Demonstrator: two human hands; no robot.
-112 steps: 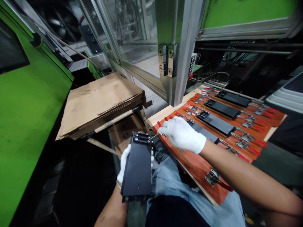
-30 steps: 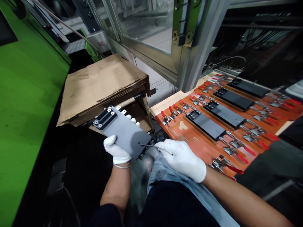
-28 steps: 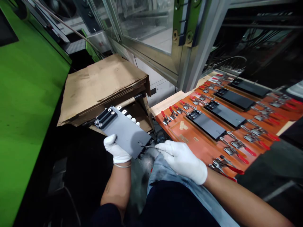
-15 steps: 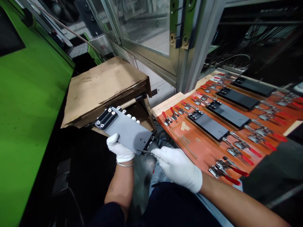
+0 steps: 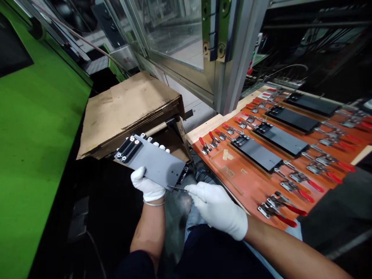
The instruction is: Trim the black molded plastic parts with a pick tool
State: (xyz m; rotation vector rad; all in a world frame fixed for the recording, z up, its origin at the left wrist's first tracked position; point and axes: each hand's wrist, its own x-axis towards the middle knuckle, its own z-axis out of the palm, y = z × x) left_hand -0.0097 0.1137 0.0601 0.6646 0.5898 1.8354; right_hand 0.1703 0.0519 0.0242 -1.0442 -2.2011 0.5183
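A flat grey rectangular panel (image 5: 158, 161) with black mounts and screw bosses at its far end is held up by my left hand (image 5: 148, 186), white-gloved. My left thumb lies over its near edge and the fingertips show beyond its far edge. My right hand (image 5: 217, 207), also gloved in white, pinches a thin dark pointed tool (image 5: 178, 188). The tool's tip is at the panel's near right corner; whether it touches is too small to tell. Similar grey panels (image 5: 257, 153) lie in rows on the orange board to the right.
Red-handled toggle clamps (image 5: 299, 186) line the orange board (image 5: 250, 190) on both sides of the panels. Cardboard sheets (image 5: 130, 104) are stacked on a stand ahead. A green machine (image 5: 52, 128) stands at left, and a metal-framed glass door (image 5: 174, 35) rises ahead.
The panel has tilted slightly, its far end shifting a little left and down. The tool stays at its near corner with both hands almost in place. The camera view has turned slightly.
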